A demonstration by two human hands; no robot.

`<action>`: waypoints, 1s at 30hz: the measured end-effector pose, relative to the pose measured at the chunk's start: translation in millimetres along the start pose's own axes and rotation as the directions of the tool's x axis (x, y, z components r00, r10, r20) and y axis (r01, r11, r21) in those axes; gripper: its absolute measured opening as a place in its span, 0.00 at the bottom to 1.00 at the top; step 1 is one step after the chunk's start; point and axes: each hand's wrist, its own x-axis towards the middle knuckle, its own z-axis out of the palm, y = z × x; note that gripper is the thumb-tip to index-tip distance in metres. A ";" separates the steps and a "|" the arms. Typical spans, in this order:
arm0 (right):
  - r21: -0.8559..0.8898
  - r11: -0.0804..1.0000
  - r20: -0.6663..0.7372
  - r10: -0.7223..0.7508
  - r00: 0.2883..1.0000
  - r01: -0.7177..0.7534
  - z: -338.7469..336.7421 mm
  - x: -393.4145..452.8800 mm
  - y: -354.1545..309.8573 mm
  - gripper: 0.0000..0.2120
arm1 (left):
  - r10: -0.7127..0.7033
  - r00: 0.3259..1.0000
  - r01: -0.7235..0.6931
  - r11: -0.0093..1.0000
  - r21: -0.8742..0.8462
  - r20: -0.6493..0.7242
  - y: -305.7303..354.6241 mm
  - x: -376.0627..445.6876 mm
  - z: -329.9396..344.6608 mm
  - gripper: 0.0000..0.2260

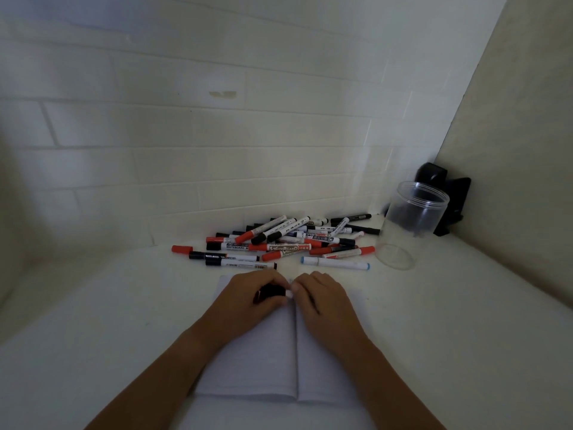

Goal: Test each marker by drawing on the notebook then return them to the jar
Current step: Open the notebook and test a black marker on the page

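An open notebook (pixel 263 361) lies nearest, at 6 o'clock on the white surface (pixel 449 330), its spine running away from the viewer and both forearms crossing its pages. Over the notebook's far end the two hands meet. The left hand (pixel 248 294) has its grip curled round a black marker part (pixel 273 291), cap or barrel end I cannot tell which. The right hand (pixel 322 297) is curled with its fingertips (pixel 294 287) touching those of the left at the spine; what its grip has hold of, if anything, is hidden.

Just beyond the hands, at 12 o'clock, a loose heap of markers (pixel 288 242) sprawls across the surface, with red and black caps and white barrels, several printed "WHITEBOARD". A blue-capped marker (pixel 336 263) lies at the heap's near right edge, and a red cap (pixel 182 249) sits apart at its left end.

At 1 o'clock, right of the heap, stands the clear plastic jar (pixel 412 221), upright, lidless, with no markers in it. Behind it, in the corner, a black object (pixel 446 197) leans against the wall. White tiles (pixel 186 135) cover the far wall.
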 end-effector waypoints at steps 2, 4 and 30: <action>-0.036 0.999 0.034 0.002 0.999 0.000 0.8 -1.9 -12.9 0.23 | 0.019 1.000 -0.019 1.000 -0.023 0.025 -0.2 0.6 1.2 0.07; -0.070 0.997 0.051 0.021 0.998 -0.017 2.6 -2.6 -26.0 0.26 | 0.030 0.999 -0.028 0.998 -0.063 0.038 0.3 0.9 1.4 0.09; -0.235 0.954 0.003 0.190 0.982 -0.184 4.2 3.3 2.8 0.12 | 0.077 0.996 -0.087 0.965 0.246 0.051 -16.4 -0.9 12.7 0.05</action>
